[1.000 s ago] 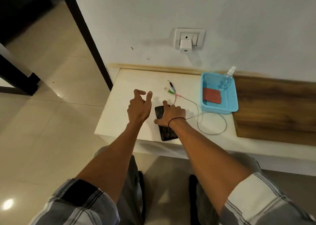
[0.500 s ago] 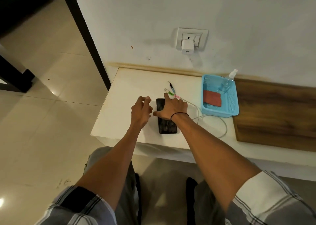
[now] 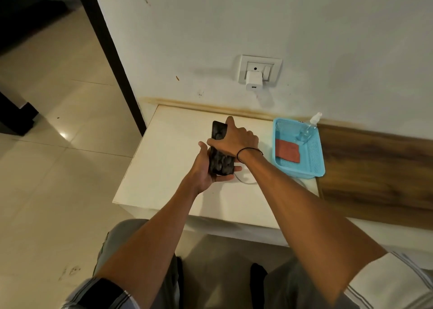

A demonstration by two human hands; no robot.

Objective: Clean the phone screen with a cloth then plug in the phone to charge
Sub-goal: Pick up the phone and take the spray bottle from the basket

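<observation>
The black phone (image 3: 221,162) is lifted off the white table (image 3: 168,144), screen up. My left hand (image 3: 206,168) cups its lower end from below, fingers curled round its edges. My right hand (image 3: 234,139) grips the phone across its middle from above, thumb on the left edge. A red-brown cloth (image 3: 287,150) lies in the blue basket (image 3: 315,165) to the right. The white charger (image 3: 253,80) sits in the wall socket above the table. A bit of the white cable (image 3: 243,181) shows below my right wrist; its plug ends are hidden.
A clear spray bottle (image 3: 307,130) leans in the basket's far corner. A wooden panel (image 3: 375,172) lies right of the basket. A dark door frame (image 3: 110,50) runs down the wall at left, with tiled floor (image 3: 58,168) beyond. My knees are below the table's front edge.
Both hands closed on the phone and raised it from the table. The left hand went from beside it to under its lower end. The camera moved closer.
</observation>
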